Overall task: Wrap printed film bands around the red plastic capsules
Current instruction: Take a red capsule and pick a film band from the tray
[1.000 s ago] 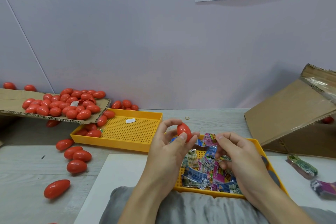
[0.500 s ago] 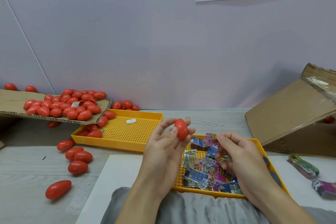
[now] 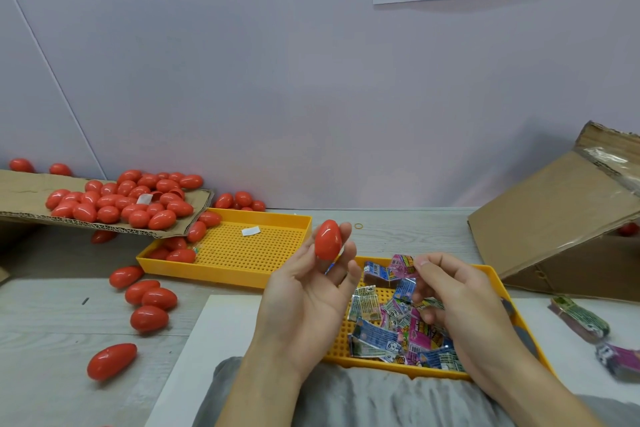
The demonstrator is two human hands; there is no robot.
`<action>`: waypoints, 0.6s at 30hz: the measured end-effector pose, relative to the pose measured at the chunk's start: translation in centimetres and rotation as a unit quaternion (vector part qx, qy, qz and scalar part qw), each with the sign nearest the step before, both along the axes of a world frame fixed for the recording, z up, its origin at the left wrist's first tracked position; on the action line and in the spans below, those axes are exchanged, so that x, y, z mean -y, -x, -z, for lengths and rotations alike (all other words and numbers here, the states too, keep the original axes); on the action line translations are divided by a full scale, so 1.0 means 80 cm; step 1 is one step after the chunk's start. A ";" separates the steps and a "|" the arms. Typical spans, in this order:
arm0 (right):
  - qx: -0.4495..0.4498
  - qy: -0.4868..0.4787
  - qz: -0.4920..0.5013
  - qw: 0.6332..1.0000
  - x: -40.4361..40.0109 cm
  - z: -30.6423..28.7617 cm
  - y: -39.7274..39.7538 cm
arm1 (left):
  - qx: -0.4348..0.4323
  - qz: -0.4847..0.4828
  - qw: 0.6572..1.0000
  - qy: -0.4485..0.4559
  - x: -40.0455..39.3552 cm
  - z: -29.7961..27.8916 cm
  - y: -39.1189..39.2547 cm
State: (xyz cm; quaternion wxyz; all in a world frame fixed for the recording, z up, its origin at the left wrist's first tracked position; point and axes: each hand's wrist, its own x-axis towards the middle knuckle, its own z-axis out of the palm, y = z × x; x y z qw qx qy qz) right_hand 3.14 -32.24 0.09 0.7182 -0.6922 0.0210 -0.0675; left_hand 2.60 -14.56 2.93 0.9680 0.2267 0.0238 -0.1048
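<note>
A pale lilac wall backs a grey wood-grain table (image 3: 52,322), with a white sheet laid on it near the person. Over it, the left hand (image 3: 304,302) is raised palm-up and holds a red capsule (image 3: 328,239) upright at its fingertips; the capsule stands above the palm, propped between the thumb side and the curled fingers, clear of everything below. Just to its right, the right hand (image 3: 457,308) hovers over the near yellow tray (image 3: 498,284), its fingers bent together and pinching a printed film band (image 3: 405,289) from the heap of film bands (image 3: 388,333) that fills that tray. The two hands are near each other but not touching. Behind and left lies a second yellow tray (image 3: 242,250), with a few capsules at its left end and a small white slip on its perforated floor. A cardboard flap (image 3: 20,198) above it carries a pile of red capsules (image 3: 121,201), and loose capsules (image 3: 149,302) lie scattered on the table to the left. A tilted cardboard box (image 3: 554,218) stands on the right, with two bundles of bands (image 3: 581,319) in front of it.
</note>
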 end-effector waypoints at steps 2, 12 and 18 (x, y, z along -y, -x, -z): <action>-0.001 0.000 -0.001 1.000 0.000 0.000 0.000 | -0.003 0.001 1.000 -0.001 0.001 -0.001 0.000; -0.003 -0.007 0.001 1.000 0.000 0.001 0.000 | -0.013 0.006 0.999 0.048 -0.001 -0.003 -0.001; -0.005 -0.010 0.000 1.000 0.001 0.001 0.001 | -0.030 0.025 0.997 0.061 -0.004 0.000 -0.003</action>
